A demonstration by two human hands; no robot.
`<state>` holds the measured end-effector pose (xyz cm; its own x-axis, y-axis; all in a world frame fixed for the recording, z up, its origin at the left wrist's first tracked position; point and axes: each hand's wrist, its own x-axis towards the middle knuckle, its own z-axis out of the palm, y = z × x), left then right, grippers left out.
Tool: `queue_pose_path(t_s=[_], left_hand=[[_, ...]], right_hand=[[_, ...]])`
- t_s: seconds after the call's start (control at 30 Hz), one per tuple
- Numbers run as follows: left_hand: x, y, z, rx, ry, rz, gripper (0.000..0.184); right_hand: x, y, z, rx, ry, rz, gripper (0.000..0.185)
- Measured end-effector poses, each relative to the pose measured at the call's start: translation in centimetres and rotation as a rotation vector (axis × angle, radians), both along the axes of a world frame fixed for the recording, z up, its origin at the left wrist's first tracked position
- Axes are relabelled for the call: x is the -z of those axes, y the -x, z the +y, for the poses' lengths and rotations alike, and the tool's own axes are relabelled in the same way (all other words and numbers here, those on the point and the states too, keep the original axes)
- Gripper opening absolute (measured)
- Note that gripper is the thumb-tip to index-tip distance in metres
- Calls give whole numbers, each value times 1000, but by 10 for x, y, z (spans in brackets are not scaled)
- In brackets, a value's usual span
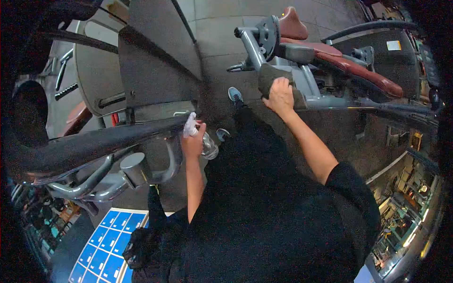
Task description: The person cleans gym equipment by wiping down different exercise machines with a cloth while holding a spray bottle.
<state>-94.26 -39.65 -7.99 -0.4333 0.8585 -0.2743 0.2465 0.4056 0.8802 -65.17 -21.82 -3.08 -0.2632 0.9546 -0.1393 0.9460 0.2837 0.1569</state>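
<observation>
My left hand (192,146) is closed round a clear spray bottle (209,147) with a white trigger head, held low beside my body. In my right hand (281,97) is a dark grey-green cloth (270,77), bunched under the fingers. The cloth hangs at the grey frame of a gym machine (309,82); whether it presses on the metal I cannot tell. Dark red pads (351,68) on this machine lie just beyond and to the right of that hand.
Another machine with thick dark tubing (113,141) stands close on my left, under a tall grey panel (155,52). Blue lockers (111,240) and a person in dark clothes (146,250) are at the lower left. Dark floor tiles (222,28) run ahead.
</observation>
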Motion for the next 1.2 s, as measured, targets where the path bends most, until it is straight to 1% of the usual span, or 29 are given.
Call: queue_pose_path(t_s=[0.07, 0.1, 0.13, 0.17, 0.2, 0.27, 0.3, 0.37, 0.43, 0.47, 0.5, 0.53, 0.57, 0.63, 0.67, 0.7, 0.73, 0.77, 0.8, 0.83, 0.87, 0.9, 0.93, 1.0, 1.03, 1.1, 1.13, 1.17, 1.2], left_hand=[[8, -2, -4, -29, -30, -38, 53], [11, -4, -6, -55, -60, -75, 52], [10, -5, -7, -66, -59, -77, 52], [6, -7, -9, -75, -3, -85, 51], [2, -9, -13, -85, 56, -92, 50], [-3, -15, -19, -155, 50, -111, 50], [-5, -15, -22, -212, 38, -132, 50], [-1, -13, -34, -234, 7, -98, 52], [-11, -20, -39, -299, 25, -46, 54], [-16, -24, -42, -385, 65, -185, 57], [-20, -25, -43, -398, 73, -179, 57], [-22, -26, -45, -373, 85, -132, 57], [-22, -27, -51, -341, 97, -89, 57], [-14, -27, -58, -296, 95, -30, 55], [-9, -27, -60, -298, 42, -137, 55], [-3, -27, -65, -298, -6, -245, 54], [0, -23, -67, -213, 17, -119, 53], [4, -20, -70, -200, 16, -124, 53], [0, -18, -69, -140, 38, -78, 52], [-1, -14, -69, -77, 56, -29, 51], [9, -11, -73, -61, 47, 4, 47], [8, -10, -75, -42, 41, 0, 47], [5, -8, -76, -25, 39, -2, 50], [9, -5, -76, -21, -15, -8, 54], [7, -5, -76, -2, -21, -12, 54], [3, -4, -75, 65, 74, 101, 52], [-6, -5, -72, 89, 161, 144, 50], [-4, -7, -73, 106, 155, 144, 50], [3, -9, -76, 58, 87, 42, 49]], right_hand=[[16, 17, 21, -29, -89, 20, 70], [52, 26, 43, -43, -195, -70, 58], [64, 39, 65, -65, -265, -122, 27], [75, 53, 90, -39, -328, -175, 25], [79, 70, 115, 24, -287, -237, 25], [99, 91, 162, 126, -290, -234, 27], [109, 99, 182, 119, -289, -227, 27], [128, 113, 216, 232, -285, -279, 29], [141, 121, 241, 230, -242, -246, 32], [147, 125, 249, 252, -271, -246, 33], [153, 126, 250, 280, -299, -246, 34], [146, 125, 250, 276, -190, -189, 37], [141, 120, 241, 274, -176, -193, 37], [126, 110, 233, 132, -195, -160, 39], [119, 97, 220, 21, -234, -170, 37], [113, 87, 200, 30, -233, -174, 37], [108, 77, 182, -40, -253, -142, 35], [103, 65, 162, -109, -272, -112, 32], [100, 52, 134, -145, -378, -53, 45], [90, 38, 105, -151, -384, -34, 53], [61, 25, 67, -224, -349, 16, 59], [32, 18, 27, -186, -225, -36, 59], [19, -1, -7, -231, -234, -57, 60], [31, -50, -47, -242, -387, -119, 61], [17, -64, -60, -229, -427, -184, 59], [-5, -75, -58, -189, -339, -87, 27], [-4, -71, -55, -171, -343, -92, 27], [0, -58, -45, -169, -293, -108, 29], [5, -47, -34, -170, -242, -123, 32]])
